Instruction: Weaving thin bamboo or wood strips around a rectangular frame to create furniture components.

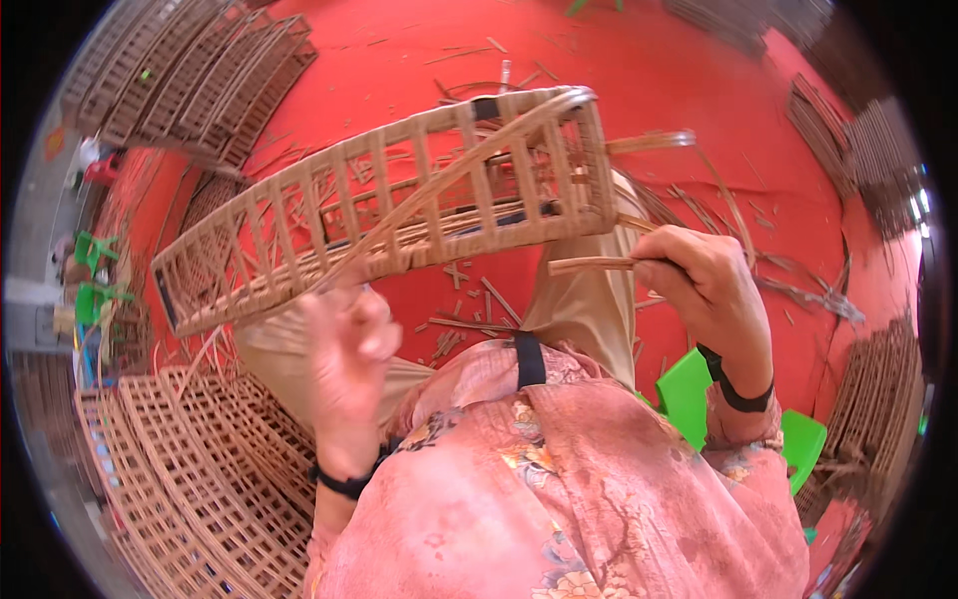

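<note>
A long rectangular woven basket frame (429, 195) with open slatted sides lies tilted across my lap. A flat brown strip (469, 160) crosses its near side from the upper right corner down toward my left hand (351, 344). That hand is at the basket's lower edge, smeared by motion, with its fingers partly curled; whether it grips the strip cannot be made out. My right hand (704, 285) is closed, thumb and fingers pinching a short length of brown cane strip (594, 265) whose end points left, just below the basket's right end.
Stacked lattice panels (210, 439) stand at my left, with more woven frames (190, 80) at the far left. Cane scraps (489, 299) litter the red floor covering (699, 80). Loose strips (808, 290) lie at right. A green plastic stool (684, 399) shows beneath me.
</note>
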`<state>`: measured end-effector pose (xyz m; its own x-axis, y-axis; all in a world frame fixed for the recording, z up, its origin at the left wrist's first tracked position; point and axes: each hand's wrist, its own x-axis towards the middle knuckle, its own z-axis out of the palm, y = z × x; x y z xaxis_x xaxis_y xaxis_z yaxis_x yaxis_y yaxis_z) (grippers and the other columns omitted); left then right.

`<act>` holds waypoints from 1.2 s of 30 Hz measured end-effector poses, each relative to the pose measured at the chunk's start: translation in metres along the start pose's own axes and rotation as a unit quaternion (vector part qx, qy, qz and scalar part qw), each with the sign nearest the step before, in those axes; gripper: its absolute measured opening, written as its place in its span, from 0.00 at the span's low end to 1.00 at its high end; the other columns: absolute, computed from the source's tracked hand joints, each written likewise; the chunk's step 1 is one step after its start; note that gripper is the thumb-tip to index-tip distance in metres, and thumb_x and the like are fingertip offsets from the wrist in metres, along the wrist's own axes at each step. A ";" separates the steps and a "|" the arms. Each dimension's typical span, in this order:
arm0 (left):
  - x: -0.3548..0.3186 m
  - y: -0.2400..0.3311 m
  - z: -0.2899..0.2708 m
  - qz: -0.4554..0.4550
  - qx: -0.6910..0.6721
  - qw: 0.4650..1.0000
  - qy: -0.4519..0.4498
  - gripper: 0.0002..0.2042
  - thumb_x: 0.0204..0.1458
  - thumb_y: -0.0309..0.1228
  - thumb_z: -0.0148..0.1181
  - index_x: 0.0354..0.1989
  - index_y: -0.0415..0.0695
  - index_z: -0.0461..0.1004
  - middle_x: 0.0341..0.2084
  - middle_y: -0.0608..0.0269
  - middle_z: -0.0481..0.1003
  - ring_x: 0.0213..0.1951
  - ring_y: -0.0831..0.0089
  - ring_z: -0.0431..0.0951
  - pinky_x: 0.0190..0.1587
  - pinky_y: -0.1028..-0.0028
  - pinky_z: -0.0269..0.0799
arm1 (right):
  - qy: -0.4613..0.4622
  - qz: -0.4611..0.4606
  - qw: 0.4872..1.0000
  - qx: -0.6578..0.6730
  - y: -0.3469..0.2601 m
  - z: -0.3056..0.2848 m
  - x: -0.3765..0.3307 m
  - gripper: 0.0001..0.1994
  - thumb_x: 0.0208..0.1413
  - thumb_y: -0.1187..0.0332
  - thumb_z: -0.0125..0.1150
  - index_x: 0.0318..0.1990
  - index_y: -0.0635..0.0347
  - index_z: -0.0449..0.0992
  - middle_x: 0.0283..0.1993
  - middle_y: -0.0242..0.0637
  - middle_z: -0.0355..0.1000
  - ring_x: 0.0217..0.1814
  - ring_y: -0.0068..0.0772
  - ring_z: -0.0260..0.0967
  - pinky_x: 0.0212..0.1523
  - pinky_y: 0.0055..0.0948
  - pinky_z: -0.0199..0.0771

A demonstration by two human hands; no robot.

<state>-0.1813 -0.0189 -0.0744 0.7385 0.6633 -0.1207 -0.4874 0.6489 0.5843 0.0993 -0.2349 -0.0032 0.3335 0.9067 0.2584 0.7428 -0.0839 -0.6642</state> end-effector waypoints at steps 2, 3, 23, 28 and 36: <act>-0.001 0.025 0.001 0.036 -0.032 0.999 0.026 0.28 0.65 0.50 0.55 0.65 0.41 0.67 0.32 0.64 0.75 0.24 0.81 0.67 0.27 0.79 0.64 | 0.007 0.007 1.000 0.002 0.002 0.001 -0.001 0.05 0.57 0.71 0.62 0.36 0.62 0.77 0.28 0.45 0.72 0.30 0.50 0.73 0.32 0.39 0.73; 0.003 0.036 0.007 0.077 -0.028 0.993 0.085 0.27 0.66 0.48 0.55 0.64 0.40 0.67 0.30 0.65 0.73 0.23 0.81 0.66 0.26 0.79 0.64 | 0.001 -0.003 1.000 0.007 0.002 0.003 0.001 0.04 0.56 0.71 0.61 0.36 0.61 0.77 0.28 0.45 0.73 0.30 0.50 0.74 0.32 0.39 0.73; 0.233 0.110 0.170 0.288 0.619 0.723 -0.100 0.15 0.61 0.35 0.59 0.51 0.41 0.80 0.39 0.62 0.83 0.39 0.77 0.80 0.49 0.73 0.72 | 0.177 0.123 0.976 -0.024 0.028 0.018 0.007 0.06 0.59 0.72 0.61 0.37 0.67 0.78 0.20 0.39 0.67 0.21 0.24 0.65 0.25 0.29 0.65; 0.132 -0.017 0.137 0.138 0.647 0.732 -0.162 0.08 0.59 0.28 0.63 0.45 0.42 0.80 0.32 0.65 0.81 0.29 0.78 0.77 0.35 0.75 0.75 | 0.165 0.082 0.975 -0.127 0.020 0.013 0.018 0.07 0.58 0.70 0.61 0.38 0.66 0.78 0.23 0.47 0.71 0.23 0.35 0.72 0.27 0.34 0.67; 0.118 -0.055 0.120 0.274 0.750 0.572 -0.188 0.12 0.57 0.20 0.62 0.48 0.40 0.72 0.29 0.65 0.78 0.30 0.84 0.76 0.35 0.80 0.73 | 0.067 0.075 0.995 0.025 0.039 0.010 0.043 0.08 0.56 0.67 0.62 0.36 0.61 0.81 0.27 0.47 0.76 0.30 0.50 0.76 0.33 0.40 0.74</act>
<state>-0.0112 -0.0207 -0.0250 0.8515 0.3036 0.4274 0.0458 -0.8552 0.5163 0.1369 -0.1947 -0.0256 0.5159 0.8218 0.2419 0.6491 -0.1907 -0.7364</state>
